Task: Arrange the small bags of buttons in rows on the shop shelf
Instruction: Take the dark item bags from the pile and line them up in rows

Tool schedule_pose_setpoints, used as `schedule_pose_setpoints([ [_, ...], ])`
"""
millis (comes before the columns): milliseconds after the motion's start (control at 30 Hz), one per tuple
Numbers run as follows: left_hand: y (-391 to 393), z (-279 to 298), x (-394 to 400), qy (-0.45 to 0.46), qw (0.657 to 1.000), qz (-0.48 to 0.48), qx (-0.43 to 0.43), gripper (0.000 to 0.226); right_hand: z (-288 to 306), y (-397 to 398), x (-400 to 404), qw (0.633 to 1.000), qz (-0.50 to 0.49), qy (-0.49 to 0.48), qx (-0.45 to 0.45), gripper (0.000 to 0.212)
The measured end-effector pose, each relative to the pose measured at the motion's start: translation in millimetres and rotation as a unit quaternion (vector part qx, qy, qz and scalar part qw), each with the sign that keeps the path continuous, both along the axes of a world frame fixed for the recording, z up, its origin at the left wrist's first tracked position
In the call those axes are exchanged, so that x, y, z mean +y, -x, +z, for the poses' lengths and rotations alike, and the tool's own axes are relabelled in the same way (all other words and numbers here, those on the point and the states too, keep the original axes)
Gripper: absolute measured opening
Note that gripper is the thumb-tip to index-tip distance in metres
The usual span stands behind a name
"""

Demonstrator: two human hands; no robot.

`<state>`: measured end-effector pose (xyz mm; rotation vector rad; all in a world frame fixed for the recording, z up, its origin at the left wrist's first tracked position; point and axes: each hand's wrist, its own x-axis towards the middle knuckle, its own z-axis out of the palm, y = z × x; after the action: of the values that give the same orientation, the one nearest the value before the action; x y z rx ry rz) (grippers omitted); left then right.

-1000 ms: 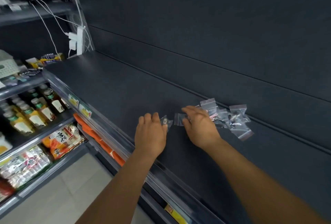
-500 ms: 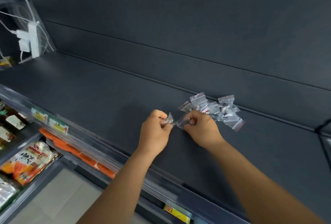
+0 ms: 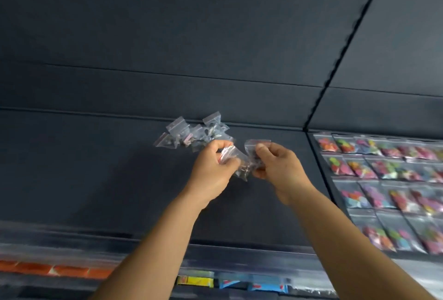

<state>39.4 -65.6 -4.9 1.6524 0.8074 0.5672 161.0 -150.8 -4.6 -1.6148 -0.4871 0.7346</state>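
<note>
- Left hand [image 3: 213,167] pinches one small bag [image 3: 227,154]; right hand [image 3: 275,167] pinches another [image 3: 255,146], at frame centre.
- Advice: separate them fully, then lay each flat beside the finished rows [image 3: 383,179] at right, leaving the loose pile [image 3: 191,134].

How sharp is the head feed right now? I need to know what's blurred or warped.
Head view: the left hand and right hand with the bags they pinch are fairly sharp; the shelf edge along the bottom smears sideways; the rows of colourful bags at right are soft; wide-angle bending tilts the panel seams.
</note>
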Motion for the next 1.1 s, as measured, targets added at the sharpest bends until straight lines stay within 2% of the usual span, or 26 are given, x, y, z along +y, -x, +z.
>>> schedule_pose_setpoints([
  [233,-71.2,11.7,-81.7,-0.044,0.996,-0.081,0.011,0.014,11.0,-44.7,-102.3,1.0,0.008,-0.007,0.026,0.015],
  [300,-89.1,13.9,-109.5,-0.028,0.996,-0.08,-0.005,0.013,13.0,-58.2,-132.3,0.999,-0.019,-0.008,0.032,0.018],
  [433,-126.6,16.5,-177.5,0.052,0.992,-0.114,-0.012,0.031,13.4,-88.2,-202.8,0.991,-0.114,-0.045,0.045,0.012],
  [567,-161.4,16.9,-237.0,0.077,0.986,-0.147,-0.001,0.014,15.5,-114.8,-265.0,0.981,-0.172,-0.076,0.042,0.008],
  [700,-193.2,21.1,-289.2,0.066,0.983,-0.169,-0.019,0.021,18.6,-139.8,-320.0,0.971,-0.216,-0.099,0.037,0.011],
  [800,-212.5,24.6,-325.9,0.058,0.971,-0.23,-0.019,0.01,21.2,-155.7,-355.2,0.96,-0.242,-0.13,0.049,0.007],
  [967,-247.6,27.6,-370.7,0.016,0.964,-0.267,-0.011,0.005,22.3,-178.4,-405.5,0.949,-0.28,-0.135,0.043,0.003],
  [1100,-276.3,29.4,-399.4,0.042,0.955,-0.294,-0.018,0.006,23.4,-197.0,-434.8,0.942,-0.306,-0.132,0.036,0.002],
])
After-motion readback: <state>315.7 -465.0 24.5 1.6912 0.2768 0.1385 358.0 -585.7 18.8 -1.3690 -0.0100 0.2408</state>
